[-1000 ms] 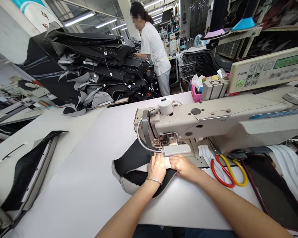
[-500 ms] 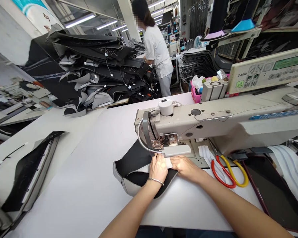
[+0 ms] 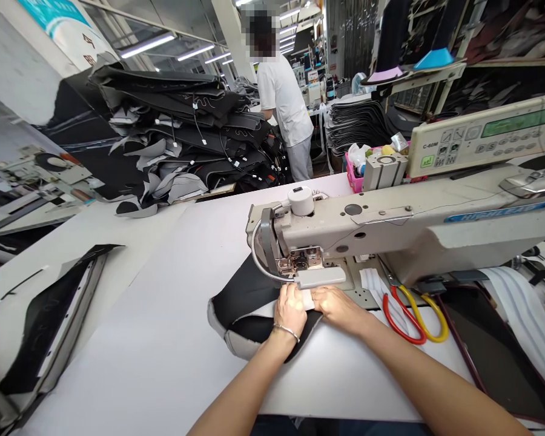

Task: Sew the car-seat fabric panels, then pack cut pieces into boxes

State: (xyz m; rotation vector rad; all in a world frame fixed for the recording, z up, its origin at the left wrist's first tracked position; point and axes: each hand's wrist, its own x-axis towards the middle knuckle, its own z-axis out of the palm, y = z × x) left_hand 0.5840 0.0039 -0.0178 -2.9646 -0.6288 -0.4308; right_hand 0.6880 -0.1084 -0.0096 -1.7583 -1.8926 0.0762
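Note:
A black fabric piece (image 3: 240, 290) with grey edging lies curled under the head of a sewing machine (image 3: 327, 224). My left hand (image 3: 290, 307) is closed on it just below the presser area, fingers bent and wrist ringed by a bracelet. Close by on the right, my right hand (image 3: 338, 306) pinches the piece's edge. A short white strip (image 3: 307, 300) shows between the two hands. The light bar (image 3: 321, 277) on the machine sits right above my fingertips and hides the needle. Fingertips of both hands are partly hidden.
Scissors (image 3: 418, 321) with red and yellow handles lie right of my right hand, beside a white band (image 3: 522, 315) and a dark tablet-like panel (image 3: 490, 345). Another black piece (image 3: 49, 321) lies far left. Behind are stacked black pieces (image 3: 200, 133) and a co-worker (image 3: 286, 103).
Both hands keep nearly the same hold and place at the machine. The view has shifted slightly, and the co-worker's head has turned.

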